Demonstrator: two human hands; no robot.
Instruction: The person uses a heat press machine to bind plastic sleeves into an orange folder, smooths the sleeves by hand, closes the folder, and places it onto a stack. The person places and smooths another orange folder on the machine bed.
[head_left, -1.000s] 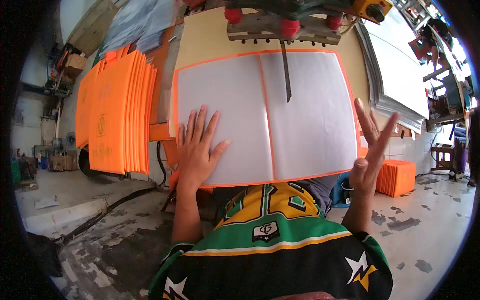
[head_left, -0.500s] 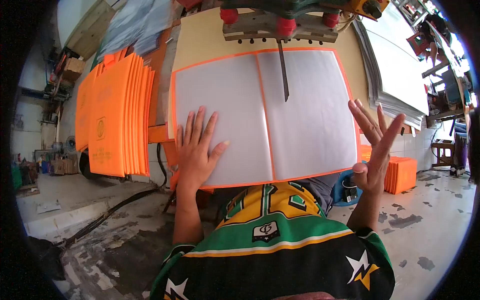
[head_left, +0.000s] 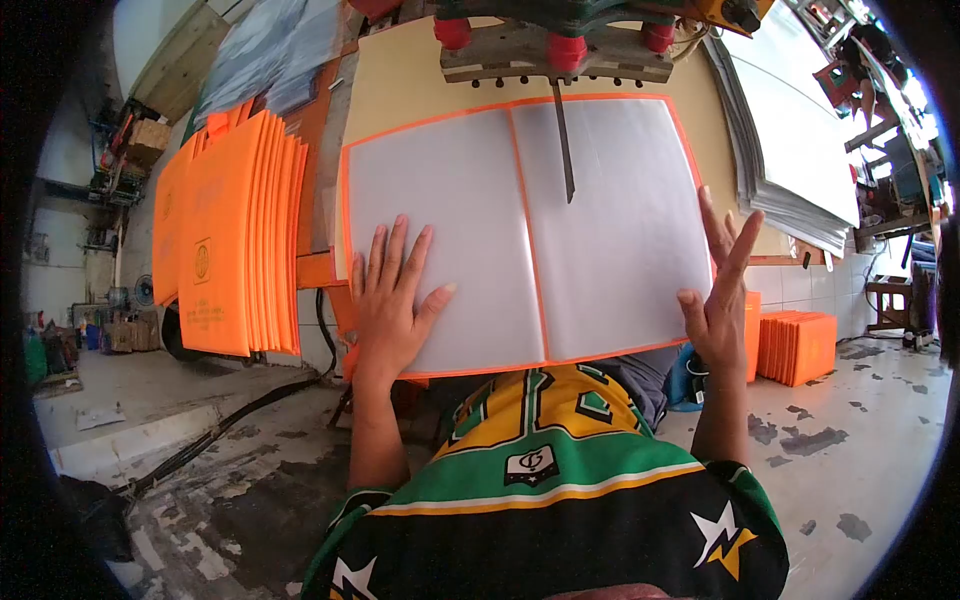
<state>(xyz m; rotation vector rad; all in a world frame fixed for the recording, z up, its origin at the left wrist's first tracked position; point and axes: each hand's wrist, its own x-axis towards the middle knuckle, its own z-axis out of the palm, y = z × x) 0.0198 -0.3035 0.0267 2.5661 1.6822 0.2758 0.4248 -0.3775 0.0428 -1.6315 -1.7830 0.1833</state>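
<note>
Resting outspread on folder (head_left: pixel 450 185): left hand (head_left: pixel 392 308)

The right hand (head_left: pixel 722 315) has come inward to the right edge of the orange-edged folder (head_left: pixel 625 200), after swinging out a little half a second ago. Its thumb (head_left: pixel 692 308), which was level with the border, now overlaps the pale sheet in view; whether it touches cannot be told. The fingers (head_left: pixel 742 245), splayed wide before, stand closer together. An orange stack (head_left: pixel 753 328) that showed between folder and hand now appears on the hand's outer side. The forearm (head_left: pixel 722 430) covers more of the blue item (head_left: pixel 684 392) behind it. The machine head (head_left: pixel 555 58) sits slightly further left in view than a second ago.
</note>
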